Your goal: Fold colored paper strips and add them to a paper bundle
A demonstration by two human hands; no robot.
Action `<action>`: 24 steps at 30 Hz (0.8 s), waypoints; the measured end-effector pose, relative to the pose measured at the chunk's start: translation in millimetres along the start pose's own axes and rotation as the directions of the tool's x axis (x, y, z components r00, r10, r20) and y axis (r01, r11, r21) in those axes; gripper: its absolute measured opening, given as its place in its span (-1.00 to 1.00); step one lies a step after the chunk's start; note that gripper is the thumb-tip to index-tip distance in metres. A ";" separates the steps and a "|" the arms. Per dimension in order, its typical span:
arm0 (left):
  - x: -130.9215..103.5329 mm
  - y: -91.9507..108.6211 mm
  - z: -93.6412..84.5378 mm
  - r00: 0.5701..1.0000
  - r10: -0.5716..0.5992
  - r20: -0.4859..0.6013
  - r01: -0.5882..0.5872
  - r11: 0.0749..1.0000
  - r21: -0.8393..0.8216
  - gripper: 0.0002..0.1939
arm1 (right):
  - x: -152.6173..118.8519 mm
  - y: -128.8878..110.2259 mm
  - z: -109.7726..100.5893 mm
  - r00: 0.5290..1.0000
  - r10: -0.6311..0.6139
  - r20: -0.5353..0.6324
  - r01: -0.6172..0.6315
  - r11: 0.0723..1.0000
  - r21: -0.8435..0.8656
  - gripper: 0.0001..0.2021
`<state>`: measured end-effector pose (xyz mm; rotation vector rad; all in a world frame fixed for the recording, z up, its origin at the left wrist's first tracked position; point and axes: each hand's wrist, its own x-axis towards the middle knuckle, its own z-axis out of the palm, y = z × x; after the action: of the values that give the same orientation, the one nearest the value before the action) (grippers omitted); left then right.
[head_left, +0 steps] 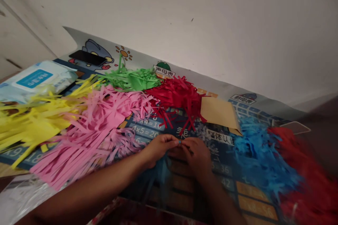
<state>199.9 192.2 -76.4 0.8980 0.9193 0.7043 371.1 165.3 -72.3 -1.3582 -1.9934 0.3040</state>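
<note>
My left hand [161,147] and my right hand [197,153] meet at the fingertips over the middle of the mat. Both are closed in a pinch, with a small blue tip showing between them. Dim blue paper fringe [160,174] hangs below my left hand, blurred, and seems to belong to that tip. Beyond the hands lies a heap of red paper fringe [181,95]. Pink fringe [105,112] spreads left of my left hand, and a bright blue heap [258,151] sits right of my right hand.
Yellow fringe [50,119] and a pack of wipes [34,79] lie at left, a black phone [88,57] behind. Green fringe [132,78], a tan paper piece [219,112] and more red fringe [308,182] rest on the printed mat [179,182]. A wall [198,31] rises behind.
</note>
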 end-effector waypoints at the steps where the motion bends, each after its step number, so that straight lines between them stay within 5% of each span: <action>1: -0.3 -0.3 0.4 1.000 -0.002 0.001 0.002 1.000 -0.014 -0.54 | 0.8 -1.9 0.0 1.000 0.007 -0.003 -0.007 0.999 0.040 -0.85; 4: -1.8 0.0 1.4 1.000 0.003 0.006 -0.003 0.999 -0.037 -0.57 | 4.6 -2.2 -3.2 0.990 0.129 0.051 -0.137 0.965 0.224 -0.88; 8: -5.6 3.8 0.2 0.986 0.165 0.031 -0.168 0.966 0.197 -0.73 | 6.3 0.9 -8.7 0.942 0.311 0.128 -0.336 0.876 0.345 -0.93; 17: -8.3 12.2 -2.8 0.965 0.255 0.061 -0.258 0.885 0.387 -0.76 | 2.3 -1.4 -11.4 0.964 0.259 0.065 -0.262 0.870 0.417 -0.93; 24: -12.0 15.5 -4.4 0.884 0.467 0.030 -0.416 0.755 0.508 -0.86 | -0.3 -8.1 -10.4 0.939 0.333 0.091 -0.332 0.800 0.500 -0.89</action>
<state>188.7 190.9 -59.8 1.5988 1.0084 0.9404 372.2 159.7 -60.3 -1.3368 -1.5008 0.9262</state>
